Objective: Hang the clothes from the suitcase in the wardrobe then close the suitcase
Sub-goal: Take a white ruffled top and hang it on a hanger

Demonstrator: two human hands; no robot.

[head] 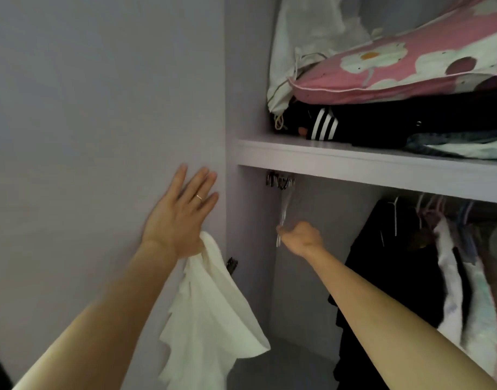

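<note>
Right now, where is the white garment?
The white garment hangs centre-left in the head view, from the left hand at the wardrobe door, left of the right hand gripping a hanger.

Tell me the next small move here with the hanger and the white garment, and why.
Probably unhook the hanger and bring it across to the white garment. The right hand grips the hanger just under the shelf, while the garment dangles unhung from the left hand, whose fingers lie flat against the wardrobe door.
</note>
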